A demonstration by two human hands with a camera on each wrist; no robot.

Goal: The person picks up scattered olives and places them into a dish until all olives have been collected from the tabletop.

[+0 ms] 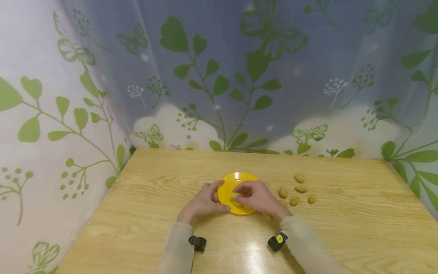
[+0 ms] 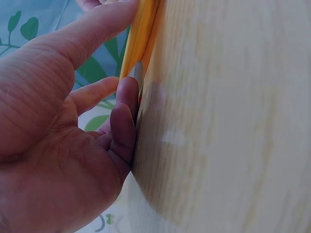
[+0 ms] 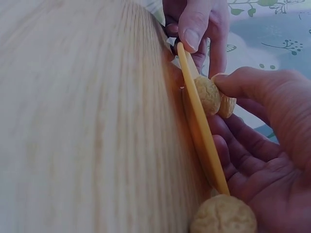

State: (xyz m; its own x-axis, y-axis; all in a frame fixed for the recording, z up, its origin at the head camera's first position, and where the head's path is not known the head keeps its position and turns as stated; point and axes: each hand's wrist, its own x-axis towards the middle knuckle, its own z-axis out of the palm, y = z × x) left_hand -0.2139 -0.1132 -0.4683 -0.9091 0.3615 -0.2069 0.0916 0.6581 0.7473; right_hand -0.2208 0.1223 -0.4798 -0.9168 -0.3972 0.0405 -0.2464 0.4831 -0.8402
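Observation:
A yellow plate (image 1: 224,194) lies on the table, with a walnut (image 3: 206,94) on its surface. My left hand (image 1: 204,201) grips the plate's left side, thumb at the near rim and index finger at the far rim. In the left wrist view, the lower fingers of that left hand (image 2: 63,126) curl beside the plate's edge (image 2: 141,36), close to the tabletop. Over the plate, my right hand (image 1: 259,196) pinches a second walnut (image 3: 227,106) between thumb and fingers. This held walnut is right beside the other one and partly covered by the fingers.
Several loose walnuts (image 1: 294,200) are scattered on the wooden table (image 1: 356,213) to the right of the plate. Another walnut (image 3: 223,216) sits close to the plate's near edge, under the right wrist. A patterned curtain (image 1: 212,114) hangs behind the table's far edge.

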